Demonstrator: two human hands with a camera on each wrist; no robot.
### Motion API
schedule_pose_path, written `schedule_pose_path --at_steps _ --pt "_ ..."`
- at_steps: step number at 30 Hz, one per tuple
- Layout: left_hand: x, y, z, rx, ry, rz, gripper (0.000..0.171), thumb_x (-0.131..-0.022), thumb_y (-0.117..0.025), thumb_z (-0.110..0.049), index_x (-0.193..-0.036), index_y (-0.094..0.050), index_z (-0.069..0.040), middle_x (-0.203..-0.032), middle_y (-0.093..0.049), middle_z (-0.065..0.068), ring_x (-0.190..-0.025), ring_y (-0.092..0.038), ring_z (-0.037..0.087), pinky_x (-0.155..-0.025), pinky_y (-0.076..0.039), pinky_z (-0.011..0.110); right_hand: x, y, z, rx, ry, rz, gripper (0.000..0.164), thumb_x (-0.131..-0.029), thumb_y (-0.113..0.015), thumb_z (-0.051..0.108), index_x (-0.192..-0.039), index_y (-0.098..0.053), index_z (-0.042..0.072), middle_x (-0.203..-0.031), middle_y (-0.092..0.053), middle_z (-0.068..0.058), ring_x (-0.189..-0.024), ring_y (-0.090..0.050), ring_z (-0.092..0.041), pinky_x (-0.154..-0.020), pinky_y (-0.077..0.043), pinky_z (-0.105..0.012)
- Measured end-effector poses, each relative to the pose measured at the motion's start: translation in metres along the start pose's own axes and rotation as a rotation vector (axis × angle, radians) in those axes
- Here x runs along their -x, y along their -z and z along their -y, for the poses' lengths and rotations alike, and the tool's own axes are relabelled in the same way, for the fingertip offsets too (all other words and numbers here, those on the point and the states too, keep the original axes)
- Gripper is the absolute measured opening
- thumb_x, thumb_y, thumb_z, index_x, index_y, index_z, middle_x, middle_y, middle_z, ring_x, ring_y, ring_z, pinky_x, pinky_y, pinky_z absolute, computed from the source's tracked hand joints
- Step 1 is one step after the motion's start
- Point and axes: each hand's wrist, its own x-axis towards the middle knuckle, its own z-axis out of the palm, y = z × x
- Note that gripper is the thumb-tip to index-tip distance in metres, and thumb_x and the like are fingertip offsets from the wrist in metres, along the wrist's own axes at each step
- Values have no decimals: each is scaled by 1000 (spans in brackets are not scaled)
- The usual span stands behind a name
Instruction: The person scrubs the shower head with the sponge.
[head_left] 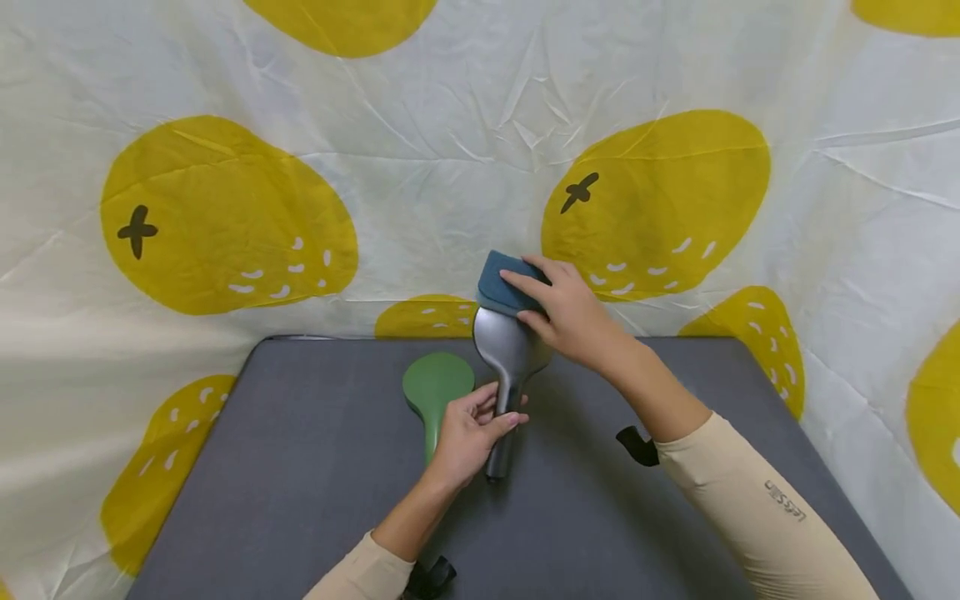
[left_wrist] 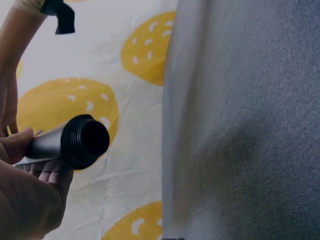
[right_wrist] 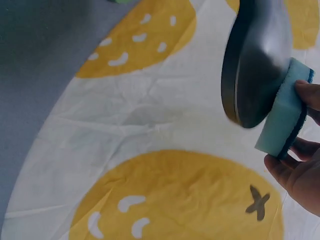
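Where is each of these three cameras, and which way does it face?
Head: worn on the head, facing forward and down over the gray table toward patterned cloth; shows the left hand, right hand and sleeves.
Left wrist: worn there, looking at the left hand gripping a handle with a threaded end; part of the right arm shows.
Right wrist: worn there, looking at the right hand holding a sponge against a silver shower head.
Shared: head and right wrist views show that sponge.

"Let's Slim" lettering (head_left: 785,501), on right beige sleeve (head_left: 757,521)
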Motion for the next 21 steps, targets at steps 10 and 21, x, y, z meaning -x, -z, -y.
schedule_pose_path --at_steps 10,21 --pt "2 2 1 -61 -10 37 47 -96 -69 2 -142 -58 1 -128 -66 33 -103 -73 42 -92 -60 27 -1 8 -11 27 13 13 57 -96 -75 15 -149 -56 12 -156 -44 -25 -140 -43 -49 -115 -39 -64" --pt "-1 6 -3 -90 -17 6 44 -96 -67 5 -139 -59 4 -121 -71 28 -99 -75 38 -89 -61 27 31 -21 21 247 243 -97 60 -86 -86 20 -142 -64 14 -146 -53 -24 -121 -57 -44 -103 -51 -57"
